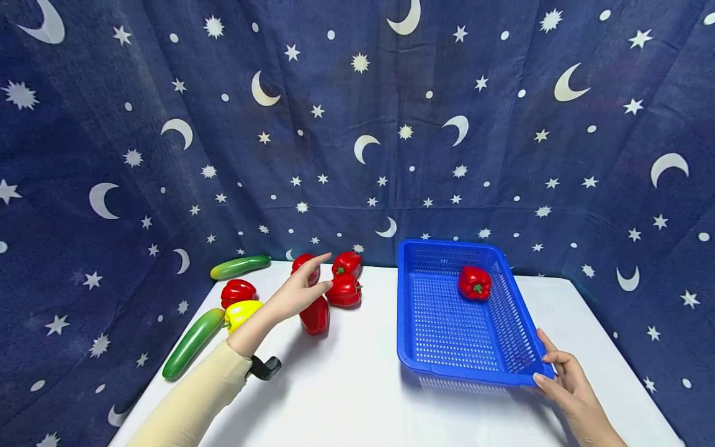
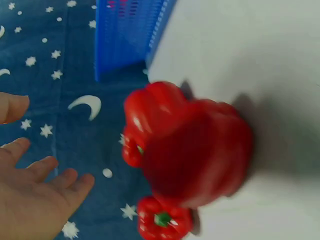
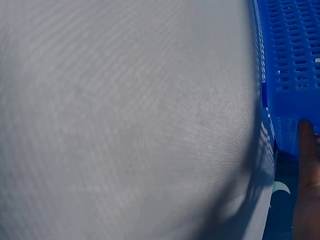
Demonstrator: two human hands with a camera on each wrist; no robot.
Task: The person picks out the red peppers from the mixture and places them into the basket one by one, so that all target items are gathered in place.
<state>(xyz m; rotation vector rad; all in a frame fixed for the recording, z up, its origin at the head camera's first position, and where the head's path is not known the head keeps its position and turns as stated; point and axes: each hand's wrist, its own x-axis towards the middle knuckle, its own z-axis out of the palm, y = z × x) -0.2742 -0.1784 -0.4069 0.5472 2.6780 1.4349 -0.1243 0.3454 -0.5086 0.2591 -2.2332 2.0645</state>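
My left hand [image 1: 296, 293] reaches over a cluster of red bell peppers, fingers extended and holding nothing. Below and around it lie a long red pepper [image 1: 315, 318], a red pepper [image 1: 344, 290] just right of the fingertips, another [image 1: 347, 264] behind that, and one [image 1: 301, 263] partly hidden by the hand. In the left wrist view the fingers [image 2: 45, 170] are spread apart from the nearest red pepper [image 2: 205, 155]. At the right, my right hand [image 1: 570, 385] grips the near right corner of a blue perforated basket [image 1: 410, 366], thumb on the rim. Inside the basket sits one red pepper [image 1: 475, 283].
Left of the cluster are a red pepper [image 1: 238, 292], a yellow pepper [image 1: 241, 314] and two cucumbers, one in front [image 1: 192, 344] and one at the back edge [image 1: 240, 267]. A blue curtain [image 1: 335, 124] with moons and stars surrounds the white table [image 1: 357, 397].
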